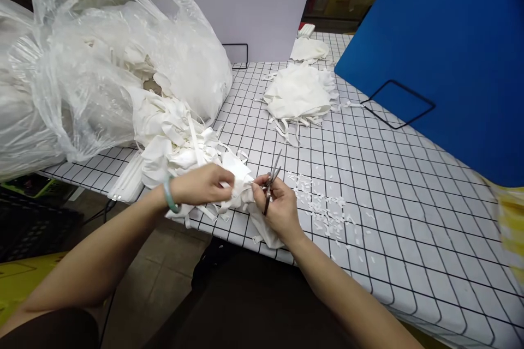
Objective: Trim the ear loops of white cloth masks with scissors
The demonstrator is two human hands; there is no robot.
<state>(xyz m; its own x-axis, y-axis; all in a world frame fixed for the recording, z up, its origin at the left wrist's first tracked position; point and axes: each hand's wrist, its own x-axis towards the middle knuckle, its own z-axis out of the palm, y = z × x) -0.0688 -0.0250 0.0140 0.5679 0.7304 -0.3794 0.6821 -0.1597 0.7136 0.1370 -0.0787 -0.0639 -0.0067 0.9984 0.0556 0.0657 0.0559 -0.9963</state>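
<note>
Head view: grid-patterned table flanked by blue panel, white wall

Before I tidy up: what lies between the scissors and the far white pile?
Head view: bare checked tablecloth between scissors and far white pile, plus trailing strips.

white fabric piece (crumpled), small scissors

Two hands, one scissors, one plastic bag, three white fabric piles, two wire stands
</note>
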